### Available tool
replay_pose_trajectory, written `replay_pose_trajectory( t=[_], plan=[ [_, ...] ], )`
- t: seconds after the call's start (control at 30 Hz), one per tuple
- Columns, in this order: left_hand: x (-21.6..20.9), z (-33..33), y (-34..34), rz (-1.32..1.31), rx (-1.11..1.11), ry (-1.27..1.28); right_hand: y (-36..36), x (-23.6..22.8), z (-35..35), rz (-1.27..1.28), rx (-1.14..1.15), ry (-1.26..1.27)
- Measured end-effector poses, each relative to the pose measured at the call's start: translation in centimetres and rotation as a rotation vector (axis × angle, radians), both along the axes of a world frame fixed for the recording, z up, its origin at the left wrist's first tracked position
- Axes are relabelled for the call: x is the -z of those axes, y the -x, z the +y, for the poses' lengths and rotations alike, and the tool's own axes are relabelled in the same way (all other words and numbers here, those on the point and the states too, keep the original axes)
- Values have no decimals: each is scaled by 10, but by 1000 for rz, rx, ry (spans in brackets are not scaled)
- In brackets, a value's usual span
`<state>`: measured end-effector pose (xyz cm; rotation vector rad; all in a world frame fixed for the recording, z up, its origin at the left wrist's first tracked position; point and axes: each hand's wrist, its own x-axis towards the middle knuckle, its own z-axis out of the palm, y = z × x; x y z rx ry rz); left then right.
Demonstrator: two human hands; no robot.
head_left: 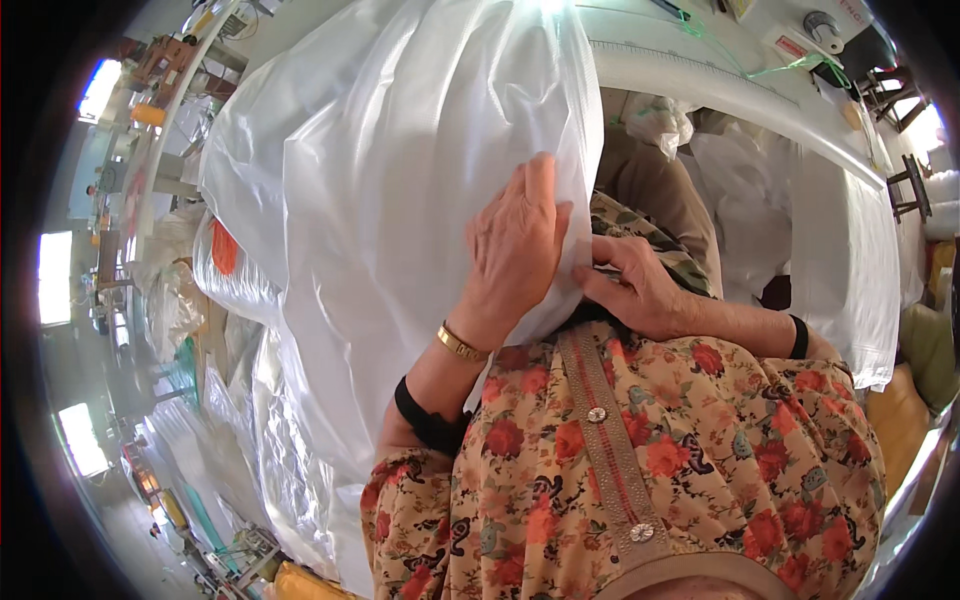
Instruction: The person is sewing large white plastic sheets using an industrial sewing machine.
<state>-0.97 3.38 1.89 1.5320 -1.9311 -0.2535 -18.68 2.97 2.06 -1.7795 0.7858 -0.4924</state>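
Note:
A large sheet of shiny white woven plastic (370,190) hangs in folds from the worktable's edge down over my lap. My left hand (515,240) lies on it near its right edge, fingers stretched out and pointing away from me. A gold-coloured bracelet (462,342) circles that wrist. Just to the right, my right hand (640,292) has its thumb and forefinger closed at the sheet's edge, low by my waist. The fingertips are partly hidden there.
A white worktable (700,80) with ruler markings runs across the top right, bearing a machine part with a round dial (823,30) and green thread (760,70). More white sheeting (845,260) hangs at the right. Clear plastic bundles (290,440) lie at the left.

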Motion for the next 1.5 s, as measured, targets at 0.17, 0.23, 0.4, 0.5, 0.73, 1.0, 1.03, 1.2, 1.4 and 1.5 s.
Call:
replay_pose_trajectory(
  t=[0.17, 0.23, 0.4, 0.5, 0.73, 1.0, 1.03, 1.2, 1.4, 1.5],
  plan=[
    [4, -4, -9, 180, 26, 6, -1, 3, 2, -111, 13, -29],
    [6, -5, -12, 342, 34, -40, -3, 4, 2, -95, 23, -24],
    [8, -13, -12, 201, 24, 75, -2, 4, 1, -26, 18, -65],
    [9, -13, -12, 426, 22, 51, -1, 4, 0, -66, 13, -66],
    [12, -1, -4, 655, -25, -11, -5, 7, -1, -55, -26, -7],
    [6, -5, -2, 877, -51, -262, -12, 7, -2, -89, -12, 172],
    [6, -5, -5, 847, -45, -370, -13, 6, -2, -34, -22, 153],
    [9, -3, -9, 672, 22, -253, -17, -2, -4, -24, -29, 202],
    [0, 1, -9, 541, 54, -4, -22, -14, -11, 69, -94, 341],
    [-6, 3, -13, 571, 99, -61, -25, -17, -12, 93, -131, 327]
  ],
)
